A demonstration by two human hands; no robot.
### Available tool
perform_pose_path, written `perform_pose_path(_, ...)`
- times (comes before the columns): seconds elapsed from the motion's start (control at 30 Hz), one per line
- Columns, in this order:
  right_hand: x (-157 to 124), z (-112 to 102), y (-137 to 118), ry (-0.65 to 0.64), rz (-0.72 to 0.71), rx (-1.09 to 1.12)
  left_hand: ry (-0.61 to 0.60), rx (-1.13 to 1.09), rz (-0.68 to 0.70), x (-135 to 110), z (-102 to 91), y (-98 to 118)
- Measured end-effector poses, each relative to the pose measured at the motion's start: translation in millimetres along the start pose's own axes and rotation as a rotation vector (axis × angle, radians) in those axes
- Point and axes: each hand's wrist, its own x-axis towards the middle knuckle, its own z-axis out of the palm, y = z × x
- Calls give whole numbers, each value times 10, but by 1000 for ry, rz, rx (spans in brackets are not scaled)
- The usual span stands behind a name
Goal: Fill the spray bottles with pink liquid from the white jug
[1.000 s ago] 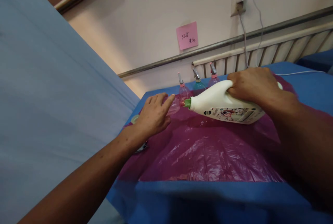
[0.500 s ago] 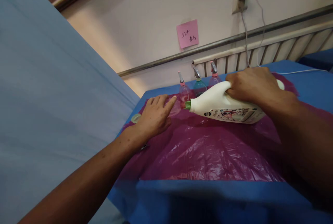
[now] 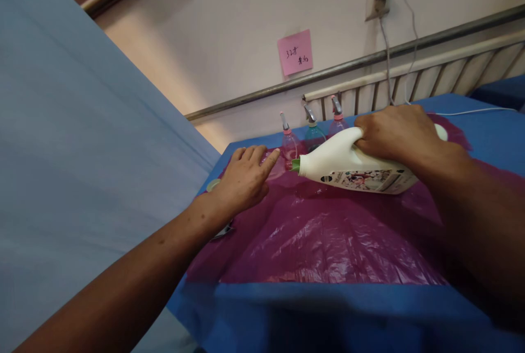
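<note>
My right hand (image 3: 396,129) is closed round the handle of a cream-white detergent jug (image 3: 320,163) with a flowered label. The jug is tipped on its side, its green pouring lip (image 3: 296,165) pointing left. At that lip is the reddish neck (image 3: 288,165) of a clear plastic bottle (image 3: 274,165). My left hand (image 3: 246,175) lies over the clear bottle, fingers curved round it and the index finger stretched along it. Most of the bottle is hidden behind this hand. Whether liquid is flowing cannot be made out.
Behind stand a pink spray bottle (image 3: 289,142), a teal spray bottle (image 3: 315,133) and another pink one (image 3: 338,121). Purple plastic sheeting (image 3: 328,243) covers the blue table (image 3: 328,301). A pale green round item (image 3: 213,184) lies at left. A blue curtain (image 3: 82,151) hangs left; a cable (image 3: 385,52) runs from the socket.
Both hands and the jug hold nearly the same pose. The left hand has shifted very slightly, and more of a dark-and-white item beneath the left wrist shows.
</note>
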Motion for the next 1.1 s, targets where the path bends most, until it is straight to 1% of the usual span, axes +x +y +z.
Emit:
perform_pose_path(0.27, 11, -14, 0, -21, 2, 14, -58, 82, 15, 45, -81, 13)
perform_pose_path(0.47, -6, -29, -7, -16, -8, -2, -56, 95, 22, 76, -123, 23)
perform_pose_path(0.8, -3, -36, -16, -25, -7, -10, -62, 150, 59, 101, -134, -3)
perform_pose_path(0.97, -4, -51, -13, -38, -2, 2, -47, 122, 60, 119, -127, -23)
perform_pose_path(1.1, -9, -57, -9, -31, -3, 2, -76, 124, 61, 137, -156, -19)
